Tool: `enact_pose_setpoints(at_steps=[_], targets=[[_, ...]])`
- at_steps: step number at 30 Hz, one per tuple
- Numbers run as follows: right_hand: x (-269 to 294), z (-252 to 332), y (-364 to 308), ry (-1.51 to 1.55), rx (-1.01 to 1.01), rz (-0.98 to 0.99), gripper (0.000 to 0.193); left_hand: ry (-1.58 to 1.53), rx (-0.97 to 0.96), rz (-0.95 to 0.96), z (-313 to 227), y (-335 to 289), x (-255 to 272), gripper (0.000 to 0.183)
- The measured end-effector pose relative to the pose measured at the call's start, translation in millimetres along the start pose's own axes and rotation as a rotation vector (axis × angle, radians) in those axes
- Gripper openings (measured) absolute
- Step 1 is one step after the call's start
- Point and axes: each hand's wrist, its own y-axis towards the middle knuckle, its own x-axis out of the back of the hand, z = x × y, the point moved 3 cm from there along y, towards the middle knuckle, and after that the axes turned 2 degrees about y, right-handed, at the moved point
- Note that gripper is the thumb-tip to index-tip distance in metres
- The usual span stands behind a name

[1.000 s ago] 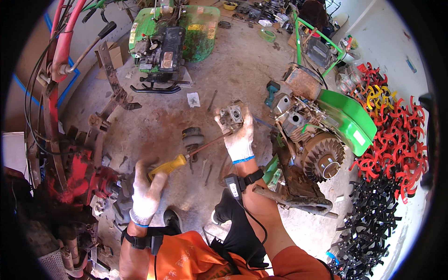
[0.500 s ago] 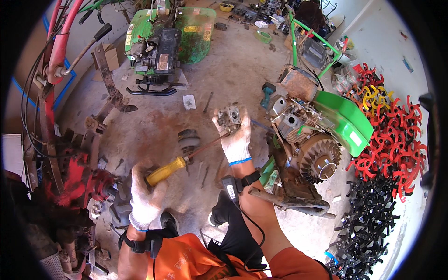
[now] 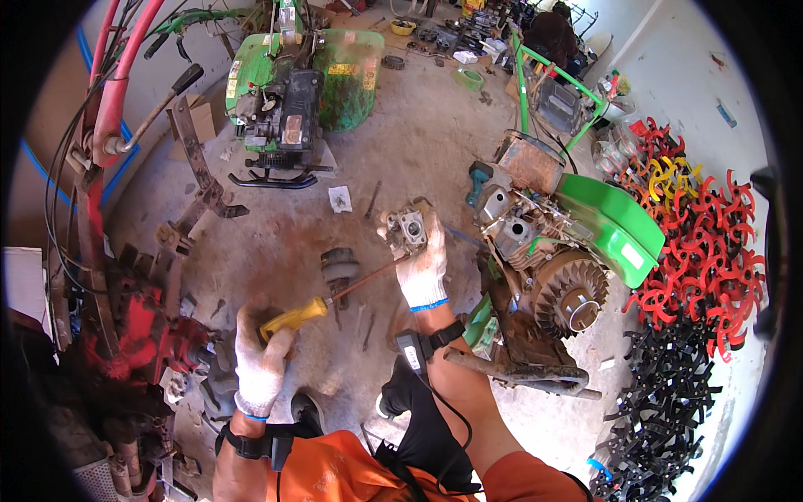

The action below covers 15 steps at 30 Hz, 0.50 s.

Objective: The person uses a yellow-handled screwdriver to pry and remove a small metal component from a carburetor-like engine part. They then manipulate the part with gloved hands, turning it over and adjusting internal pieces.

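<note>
In my gloved left hand [image 3: 261,360] is the yellow handle of a screwdriver [image 3: 296,317], gripped with the fingers wrapped round it. Its thin shaft slants up to the right, and the tip ends by my other glove, where I cannot tell if it touches the part. My right hand [image 3: 423,278], gloved too, grips a small dirty carburetor [image 3: 410,231] with a round bore facing up. On the floor between the hands, just beyond the shaft, lies a dark round engine part [image 3: 339,266].
A stripped engine with a finned flywheel [image 3: 574,293] and green cover [image 3: 615,230] stands at right. Tiller blades, red [image 3: 694,251] and black [image 3: 661,402], are heaped by the wall. A green tiller [image 3: 288,100] stands far off, a red machine [image 3: 138,335] at left.
The carburetor has tilted in my right hand, its bore showing more fully, and sits slightly lower. The screwdriver has shifted down a little along with my left hand.
</note>
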Motion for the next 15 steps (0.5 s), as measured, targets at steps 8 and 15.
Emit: enact_pose_setpoints(at_steps=[8, 15], targets=[[1.7, 2.7, 4.0, -0.026, 0.016, 0.011, 0.063, 0.098, 0.063, -0.03, 0.9, -2.4, -7.0, 0.051], [7.0, 2.3, 6.0, 0.092, -0.012, -0.007, 0.051, 0.123, 0.027, 0.016, -2.2, -1.6, -8.7, 0.047]])
